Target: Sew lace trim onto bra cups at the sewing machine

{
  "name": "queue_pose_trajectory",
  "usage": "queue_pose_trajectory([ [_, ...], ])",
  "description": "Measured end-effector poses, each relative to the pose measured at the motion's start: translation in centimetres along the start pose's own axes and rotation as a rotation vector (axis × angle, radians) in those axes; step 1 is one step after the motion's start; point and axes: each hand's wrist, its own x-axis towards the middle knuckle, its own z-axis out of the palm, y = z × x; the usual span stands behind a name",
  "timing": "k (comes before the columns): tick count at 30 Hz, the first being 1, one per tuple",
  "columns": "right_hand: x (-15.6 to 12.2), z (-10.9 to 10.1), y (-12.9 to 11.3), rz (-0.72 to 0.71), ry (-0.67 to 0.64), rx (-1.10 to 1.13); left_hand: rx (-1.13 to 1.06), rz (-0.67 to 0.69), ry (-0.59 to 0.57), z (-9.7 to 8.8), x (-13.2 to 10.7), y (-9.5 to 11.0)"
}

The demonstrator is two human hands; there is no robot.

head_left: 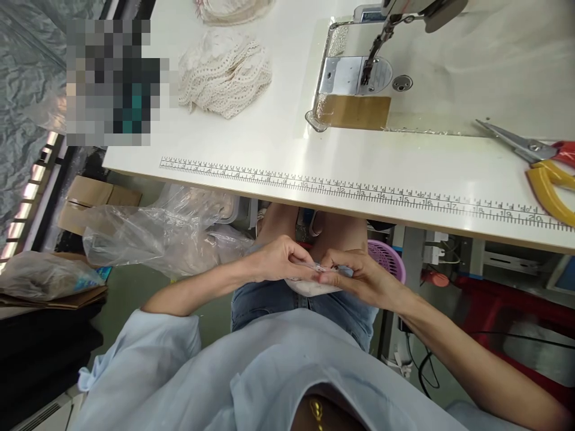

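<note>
Over my lap, below the table's front edge, both hands are closed on a small piece of white cloth (311, 289). My left hand (283, 260) pinches its left side, and my right hand (357, 274) pinches the right side with thumb and fingers. A thin strip with dark and pale blue marks shows between the fingertips, too small to make out fully. The cloth's lower part hangs curved under the fingers.
The white table (215, 140) has a printed ruler (314, 182) along its edge. A sewing machine (368, 75), scissors (534, 149) and stacked lace trim (227, 75) are on it. Below are a plastic bag (166, 233), a purple basket (387, 260) and a red stool (494, 311).
</note>
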Motion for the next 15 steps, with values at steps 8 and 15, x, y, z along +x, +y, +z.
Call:
queue_pose_trajectory([
  [8, 0.0, -0.1, 0.7, 0.058, -0.047, 0.128, -0.002, -0.013, -0.053, -0.1, 0.2, 0.4],
  [15, -5.0, -5.5, -2.5, 0.074, 0.147, -0.38, -0.005, -0.058, -0.11, -0.4, 1.0, 0.4],
])
